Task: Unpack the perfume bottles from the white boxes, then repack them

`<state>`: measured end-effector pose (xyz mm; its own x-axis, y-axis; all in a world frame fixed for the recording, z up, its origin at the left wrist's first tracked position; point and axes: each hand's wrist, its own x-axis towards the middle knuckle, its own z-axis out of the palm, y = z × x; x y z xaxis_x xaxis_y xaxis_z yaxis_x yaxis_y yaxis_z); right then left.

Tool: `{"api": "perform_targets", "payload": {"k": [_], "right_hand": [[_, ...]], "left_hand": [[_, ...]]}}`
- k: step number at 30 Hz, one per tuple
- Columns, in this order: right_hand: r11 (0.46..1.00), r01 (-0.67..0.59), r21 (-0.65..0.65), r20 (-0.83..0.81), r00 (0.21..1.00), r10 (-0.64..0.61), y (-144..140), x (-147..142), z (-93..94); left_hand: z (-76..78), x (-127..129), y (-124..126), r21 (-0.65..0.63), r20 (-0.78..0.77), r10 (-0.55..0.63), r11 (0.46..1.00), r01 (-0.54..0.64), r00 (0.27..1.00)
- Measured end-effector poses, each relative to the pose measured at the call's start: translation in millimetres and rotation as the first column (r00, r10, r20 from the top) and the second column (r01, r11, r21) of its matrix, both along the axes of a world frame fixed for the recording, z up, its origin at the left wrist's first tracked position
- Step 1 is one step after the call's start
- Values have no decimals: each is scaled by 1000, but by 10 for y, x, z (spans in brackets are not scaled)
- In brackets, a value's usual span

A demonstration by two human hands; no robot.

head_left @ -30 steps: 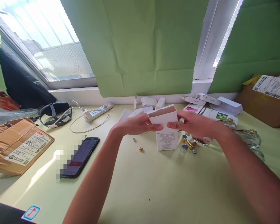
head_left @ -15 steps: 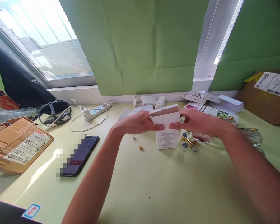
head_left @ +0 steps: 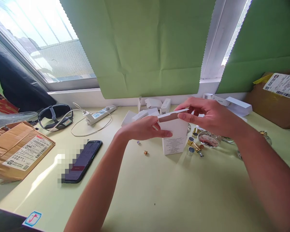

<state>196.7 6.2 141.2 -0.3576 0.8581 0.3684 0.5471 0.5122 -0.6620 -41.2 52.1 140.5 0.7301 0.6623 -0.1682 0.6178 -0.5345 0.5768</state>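
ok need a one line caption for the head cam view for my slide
Left hand steadies an open white box on a pale green table while the right hand pinches its top flap.

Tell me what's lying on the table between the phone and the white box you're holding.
Head view: two tiny caps, one silver and one gold, between phone and white box; the left forearm crosses above.

1. White box (head_left: pixel 174 137), table centre: block of fine print, too small to read.
2. Brown parcel (head_left: pixel 16 151) at nine o'clock and cardboard box (head_left: pixel 277 96) at two o'clock: shipping labels with barcodes, illegible.
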Motion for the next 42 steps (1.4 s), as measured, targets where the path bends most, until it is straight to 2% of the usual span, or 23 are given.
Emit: {"api": "perform_targets", "payload": {"k": [6,9,15,21,30,35,42], "right_hand": [[990,86,-114,92,993,-76,20,63,-19],[986,78,-147,119,991,-61,37,87,-21],[976,46,-212,215,977,1,56,70,-47],[975,66,-214,311,950,4,78,15,-98],[974,41,-224,319,947,33,80,5,-144],[984,41,-176,326,945,18,86,-18,-157],[965,75,-250,281,960,-2,109,-19,-182]], "left_hand": [[-38,9,26,-8,-9,20,1000,-20,1000],[-37,4,18,-10,-10,42,999,-42,999],[-16,9,-12,-59,67,-1,998,5,998],[-70,6,20,7,37,-32,999,31,999],[-174,102,21,96,54,-154,984,149,987],[-180,105,29,110,14,-138,985,136,990],[-187,121,30,94,-1,-134,987,134,991]]}}
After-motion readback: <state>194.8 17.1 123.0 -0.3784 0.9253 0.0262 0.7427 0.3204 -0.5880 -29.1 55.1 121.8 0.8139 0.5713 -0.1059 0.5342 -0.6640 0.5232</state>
